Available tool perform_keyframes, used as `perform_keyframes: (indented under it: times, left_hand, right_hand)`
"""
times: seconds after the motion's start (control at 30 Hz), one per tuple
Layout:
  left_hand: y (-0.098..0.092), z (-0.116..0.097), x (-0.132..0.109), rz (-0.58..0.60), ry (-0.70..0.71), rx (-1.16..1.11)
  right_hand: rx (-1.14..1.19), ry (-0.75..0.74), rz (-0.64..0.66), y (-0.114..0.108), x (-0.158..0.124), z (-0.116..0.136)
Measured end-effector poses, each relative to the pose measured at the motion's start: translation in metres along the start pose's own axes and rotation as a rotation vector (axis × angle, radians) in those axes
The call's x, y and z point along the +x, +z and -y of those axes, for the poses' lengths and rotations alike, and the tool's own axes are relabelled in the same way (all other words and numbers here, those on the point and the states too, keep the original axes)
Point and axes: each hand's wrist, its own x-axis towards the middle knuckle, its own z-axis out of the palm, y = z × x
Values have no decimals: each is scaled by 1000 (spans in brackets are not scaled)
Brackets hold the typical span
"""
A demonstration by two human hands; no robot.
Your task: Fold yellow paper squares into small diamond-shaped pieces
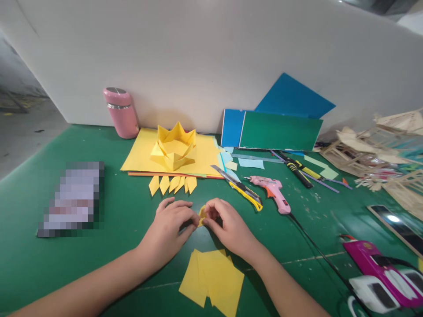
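A small folded piece of yellow paper (201,216) is pinched between my two hands at the middle of the table. My left hand (173,220) grips its left side with thumb and fingertips. From the right, my right hand (226,222) pinches the other side, its fingers curled. Several square yellow sheets (220,275) lie overlapping just below my hands. Above them, several folded yellow paper points (164,185) sit in a row. A yellow folded paper crown-like ring (173,152) rests on a stack of yellow sheets (139,152).
A yellow utility knife (246,193) and a pink glue gun (272,189) lie right of my hands. The gun's cord runs toward a magenta power strip (366,259). A pink flask (122,113) stands back left. Wooden stick models (357,147) crowd the right side.
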Motion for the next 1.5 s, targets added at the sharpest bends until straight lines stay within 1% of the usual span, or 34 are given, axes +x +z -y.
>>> perform_keyframes:
  times: [0.13,0.3,0.4,0.53,0.63,0.9,1.03,1.17,1.23,1.37,1.5]
  left_hand:
    - [1,1,0,-27,11,20]
    - [-4,4,-2,11,117,56]
    - [-8,4,-3,28,147,41]
    - [-15,3,-4,83,141,13]
    - [-18,2,-3,101,117,4]
    - [-19,3,-4,124,198,53]
    - [-20,5,-3,159,179,22]
    - [-18,6,-3,123,116,22]
    - [-17,7,-3,111,130,42]
    - [-17,8,-4,126,184,63]
    - [-15,10,-5,116,167,35]
  right_hand:
    - [-45,-5,-6,3,1,0]
    - [-24,6,-53,7,1,-1]
    - [1,21,-67,8,2,-2]
    - [60,58,-74,9,3,-3]
    - [123,81,-76,9,4,-3]
    - [177,130,-84,9,4,-2]
    - [182,130,-86,9,4,-1]
    - [178,141,-85,8,4,-1]
    - [189,144,-80,9,4,-1]
    - [187,145,-89,9,4,-2]
    - [165,149,-98,9,4,-2]
